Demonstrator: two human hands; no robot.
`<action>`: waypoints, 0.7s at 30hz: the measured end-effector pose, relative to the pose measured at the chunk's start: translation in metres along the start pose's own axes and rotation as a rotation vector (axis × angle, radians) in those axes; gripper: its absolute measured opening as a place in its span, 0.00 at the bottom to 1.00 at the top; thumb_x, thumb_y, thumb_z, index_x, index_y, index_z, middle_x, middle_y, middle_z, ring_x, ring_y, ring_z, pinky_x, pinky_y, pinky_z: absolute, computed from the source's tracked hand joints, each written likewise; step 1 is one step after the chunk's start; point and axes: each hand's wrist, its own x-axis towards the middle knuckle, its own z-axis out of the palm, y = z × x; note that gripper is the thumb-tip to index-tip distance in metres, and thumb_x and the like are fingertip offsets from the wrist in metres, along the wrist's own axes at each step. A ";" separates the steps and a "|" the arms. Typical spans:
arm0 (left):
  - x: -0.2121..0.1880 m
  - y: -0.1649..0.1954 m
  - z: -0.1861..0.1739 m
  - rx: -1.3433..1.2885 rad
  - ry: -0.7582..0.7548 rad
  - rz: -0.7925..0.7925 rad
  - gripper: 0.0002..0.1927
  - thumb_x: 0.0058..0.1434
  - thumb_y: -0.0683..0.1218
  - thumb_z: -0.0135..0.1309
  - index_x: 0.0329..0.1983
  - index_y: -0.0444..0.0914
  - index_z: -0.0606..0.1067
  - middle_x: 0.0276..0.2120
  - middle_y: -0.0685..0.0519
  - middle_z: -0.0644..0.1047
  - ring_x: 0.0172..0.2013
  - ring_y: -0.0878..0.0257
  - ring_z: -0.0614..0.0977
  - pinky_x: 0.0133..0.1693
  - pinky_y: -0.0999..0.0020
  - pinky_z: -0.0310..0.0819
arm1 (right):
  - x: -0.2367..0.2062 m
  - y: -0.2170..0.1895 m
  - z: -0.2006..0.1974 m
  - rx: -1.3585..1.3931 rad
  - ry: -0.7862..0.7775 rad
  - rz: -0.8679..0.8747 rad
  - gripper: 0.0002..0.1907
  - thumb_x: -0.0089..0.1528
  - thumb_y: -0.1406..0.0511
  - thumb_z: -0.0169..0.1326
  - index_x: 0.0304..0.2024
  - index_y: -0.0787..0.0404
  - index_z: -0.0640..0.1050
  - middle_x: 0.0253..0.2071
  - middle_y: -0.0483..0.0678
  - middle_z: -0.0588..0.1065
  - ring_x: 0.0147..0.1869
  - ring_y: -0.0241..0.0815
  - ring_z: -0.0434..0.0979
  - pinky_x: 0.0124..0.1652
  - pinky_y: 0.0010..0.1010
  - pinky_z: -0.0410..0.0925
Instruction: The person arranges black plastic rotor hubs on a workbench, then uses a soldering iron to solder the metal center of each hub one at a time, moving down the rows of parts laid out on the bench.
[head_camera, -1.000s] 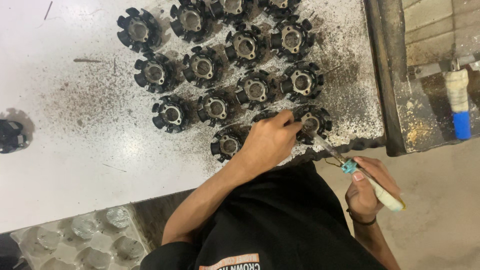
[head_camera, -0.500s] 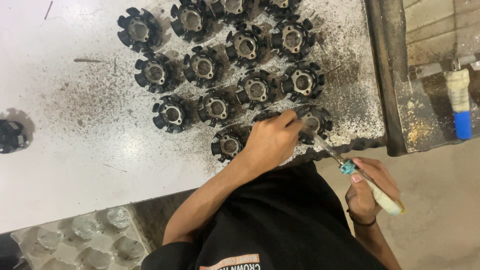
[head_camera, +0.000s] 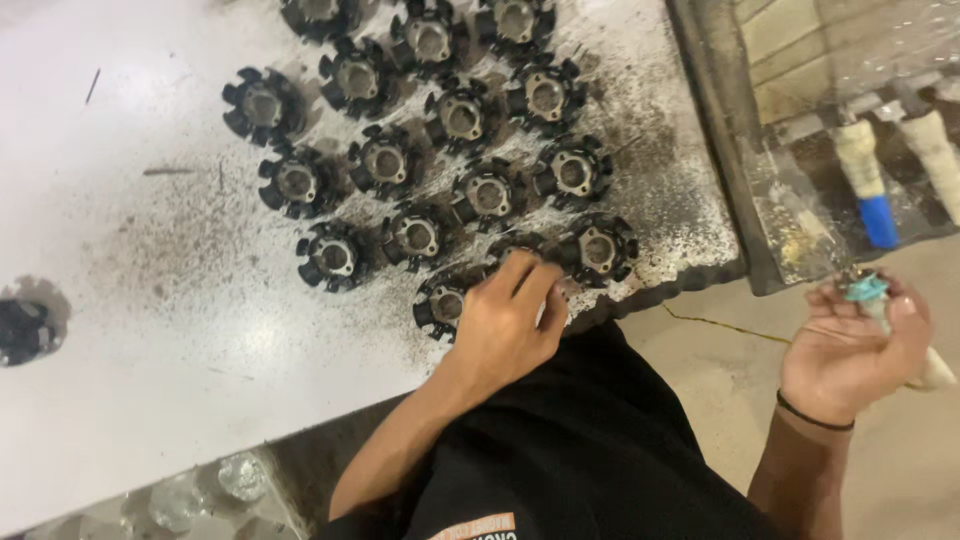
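Observation:
Several black round toothed metal parts (head_camera: 598, 248) lie in rows on a white, grit-speckled table (head_camera: 150, 390). My left hand (head_camera: 510, 322) rests at the table's near edge, its fingers curled over one of these parts (head_camera: 515, 243), which it mostly hides. Another part (head_camera: 440, 300) sits just left of that hand. My right hand (head_camera: 850, 345) is off the table to the right, above the floor. It holds a slim tool (head_camera: 868, 290) with a teal collar and a pale handle, palm turned up.
A dark metal tray (head_camera: 760, 230) beside the table holds two pale-handled tools, one with a blue end (head_camera: 878, 218). A dark round object (head_camera: 22, 330) lies at the table's left edge. Clear plastic cups (head_camera: 240, 475) sit below the table front.
My right hand has pulled the tool away from the part near the table's edge and swung out to the right. My left hand has stayed on its part.

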 end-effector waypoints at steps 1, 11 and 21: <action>-0.005 0.003 0.002 -0.024 -0.004 0.013 0.08 0.60 0.35 0.58 0.42 0.35 0.75 0.37 0.47 0.74 0.28 0.51 0.80 0.30 0.59 0.76 | 0.001 -0.006 0.000 0.107 0.079 0.125 0.17 0.70 0.59 0.56 0.55 0.64 0.73 0.49 0.51 0.75 0.53 0.49 0.77 0.54 0.36 0.72; -0.048 0.013 0.012 -0.115 -0.125 0.006 0.06 0.61 0.37 0.60 0.39 0.36 0.76 0.37 0.48 0.77 0.27 0.51 0.81 0.28 0.60 0.76 | 0.006 -0.004 0.057 0.558 0.005 0.498 0.30 0.65 0.58 0.52 0.61 0.75 0.75 0.58 0.61 0.78 0.61 0.50 0.78 0.61 0.34 0.72; -0.051 0.017 0.013 -0.177 -0.114 0.004 0.05 0.56 0.38 0.63 0.34 0.35 0.78 0.35 0.49 0.79 0.28 0.52 0.83 0.28 0.62 0.78 | 0.024 -0.006 0.051 -1.301 -0.161 -0.483 0.13 0.63 0.70 0.63 0.51 0.61 0.83 0.46 0.55 0.79 0.42 0.52 0.80 0.41 0.37 0.73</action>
